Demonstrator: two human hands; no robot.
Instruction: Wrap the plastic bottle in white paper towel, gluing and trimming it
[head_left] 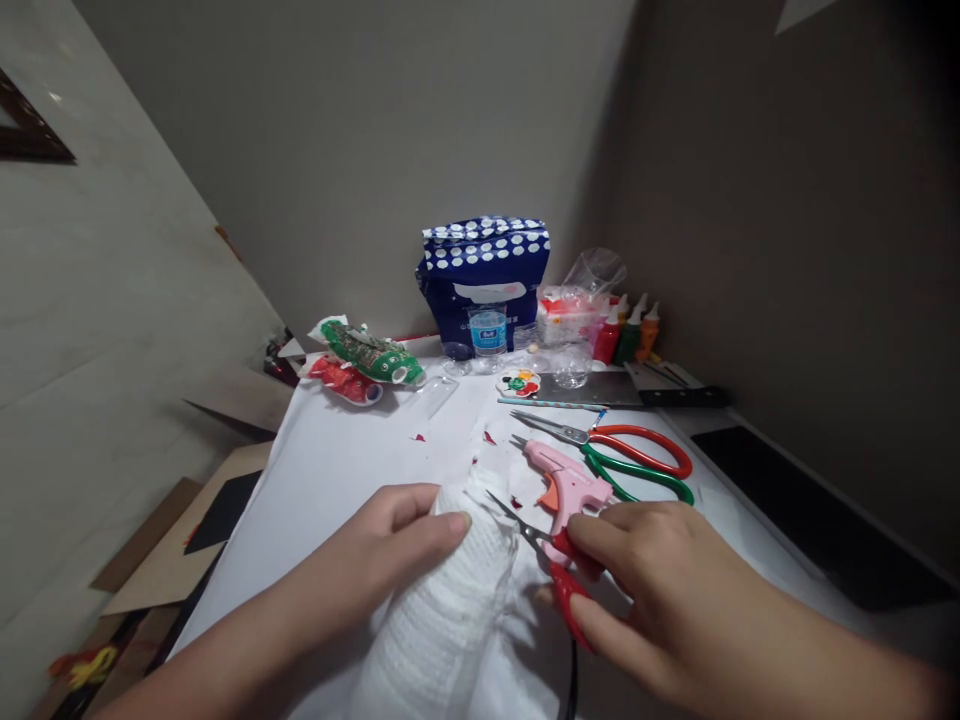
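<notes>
My left hand (405,535) grips a white bundle (450,620) with a ribbed, wrapped surface like gauze or paper towel, thumb on top and fingers curled around its far side. What lies inside the wrapping is hidden. In my right hand (660,580) is a small pair of scissors (534,534) with red handles, thumb and fingers in the loops. Its blades point left and rest at or just above the right edge of the white wrapping; whether they touch cannot be told. A pink glue gun (574,480) lies just beyond my right hand.
Behind the glue gun lie large red-and-green-handled scissors (637,450) and a cleaver (600,388). Painted fish-shaped crafts (367,350) sit back left. A blue bag (484,275), a plastic cup (487,330) and paint bottles (628,333) stand at the back of the white-covered table (337,450).
</notes>
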